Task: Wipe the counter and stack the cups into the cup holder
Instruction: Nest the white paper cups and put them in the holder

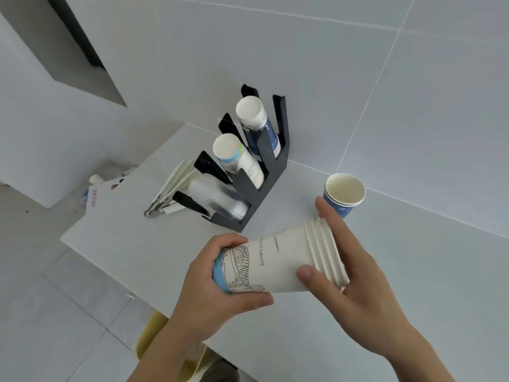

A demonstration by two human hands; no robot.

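Note:
A nested stack of white paper cups [278, 260] with line drawings and a blue base lies sideways above the white counter [413, 271], held between both hands. My left hand [220, 282] grips its blue bottom end. My right hand [355, 271] cups the ridged rims at the open end. The black slanted cup holder [264, 177] stands behind, with a dark blue cup stack [256, 119] in its far slot, a white printed stack [237, 158] in the middle and clear plastic cups [217, 199] in the near slot. A short stack of blue cups [344, 194] stands upright on the counter to the right.
White sticks or straws in a metal rack [170, 186] lie left of the holder. The tiled wall [358, 78] rises behind the counter. A yellow bin [154, 334] sits on the floor below the counter's front edge. Clutter and a printed paper [99, 194] lie at the left end.

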